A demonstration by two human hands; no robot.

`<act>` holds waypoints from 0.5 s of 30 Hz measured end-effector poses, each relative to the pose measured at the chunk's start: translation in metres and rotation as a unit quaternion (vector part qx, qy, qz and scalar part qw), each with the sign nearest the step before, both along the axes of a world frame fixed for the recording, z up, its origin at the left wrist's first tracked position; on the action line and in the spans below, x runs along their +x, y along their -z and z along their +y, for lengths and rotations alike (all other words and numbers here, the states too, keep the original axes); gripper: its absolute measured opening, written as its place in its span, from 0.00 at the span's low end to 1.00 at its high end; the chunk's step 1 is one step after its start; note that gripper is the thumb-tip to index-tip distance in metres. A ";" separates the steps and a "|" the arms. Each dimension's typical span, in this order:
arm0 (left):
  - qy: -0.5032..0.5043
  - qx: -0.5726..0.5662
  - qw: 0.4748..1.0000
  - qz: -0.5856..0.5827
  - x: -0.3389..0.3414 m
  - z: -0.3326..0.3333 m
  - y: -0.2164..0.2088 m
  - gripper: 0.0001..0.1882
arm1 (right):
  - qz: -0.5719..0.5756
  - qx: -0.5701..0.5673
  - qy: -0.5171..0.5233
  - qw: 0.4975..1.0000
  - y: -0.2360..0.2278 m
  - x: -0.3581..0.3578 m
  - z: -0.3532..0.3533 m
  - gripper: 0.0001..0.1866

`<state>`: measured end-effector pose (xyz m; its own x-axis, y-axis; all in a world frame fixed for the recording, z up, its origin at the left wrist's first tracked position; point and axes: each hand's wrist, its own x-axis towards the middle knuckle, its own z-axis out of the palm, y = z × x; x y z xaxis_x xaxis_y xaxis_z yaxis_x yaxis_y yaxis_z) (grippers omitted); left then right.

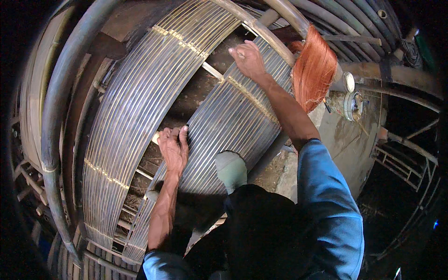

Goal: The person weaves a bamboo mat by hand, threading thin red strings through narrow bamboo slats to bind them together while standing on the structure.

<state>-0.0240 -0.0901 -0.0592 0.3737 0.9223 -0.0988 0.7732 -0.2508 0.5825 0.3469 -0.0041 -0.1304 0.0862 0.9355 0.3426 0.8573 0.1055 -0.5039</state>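
Two panels of thin, parallel strips are spread below me, bound across with pale ties. One is the left slatted panel (135, 102); the other is the right slatted panel (224, 116). My left hand (172, 148) is closed, with its fingers curled down at the right panel's left edge, by the gap. Farther off, my right hand (248, 59) is closed in a pinch over that panel's upper part. What either hand holds is hidden or too thin to make out. My foot in a grey-green sock (231, 170) rests on the right panel.
A bundle of reddish-brown fibres (315, 67) hangs right of my right hand. Thick bamboo poles (51, 102) curve along the left. Light crosspieces (212, 71) span the gap between panels. An open tin (353, 106) stands on the grey floor (345, 144) to the right.
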 end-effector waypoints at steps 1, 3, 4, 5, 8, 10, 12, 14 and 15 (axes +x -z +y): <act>-0.005 0.024 1.000 -0.017 0.006 0.002 0.005 0.14 | -0.001 -0.001 0.000 1.000 0.000 0.004 0.001 0.18; -0.013 0.005 0.998 -0.058 0.013 0.004 0.012 0.14 | -0.035 -0.024 -0.015 0.999 0.000 0.012 0.007 0.19; -0.020 -0.012 0.995 -0.097 0.016 0.004 0.015 0.13 | -0.035 -0.026 -0.013 0.999 0.000 0.015 0.009 0.19; -0.033 -0.008 0.996 -0.081 0.021 0.002 0.018 0.13 | -0.044 -0.020 -0.023 0.999 0.000 0.019 0.012 0.20; -0.034 0.028 0.996 -0.083 0.036 0.006 0.022 0.12 | -0.047 -0.004 -0.035 0.998 -0.002 0.020 0.014 0.21; -0.037 0.025 0.996 -0.076 0.038 0.004 0.024 0.13 | -0.038 0.007 -0.038 0.999 -0.008 0.019 0.013 0.23; -0.026 -0.001 0.998 -0.063 0.036 0.007 0.023 0.13 | -0.072 -0.053 -0.029 0.996 -0.012 0.019 0.008 0.24; -0.055 -0.067 0.990 -0.113 0.037 0.007 0.019 0.15 | -0.075 -0.061 -0.025 0.995 -0.014 0.020 0.007 0.24; -0.055 -0.088 0.991 -0.086 0.037 0.008 0.016 0.16 | -0.079 -0.068 -0.024 0.994 -0.012 0.020 0.005 0.24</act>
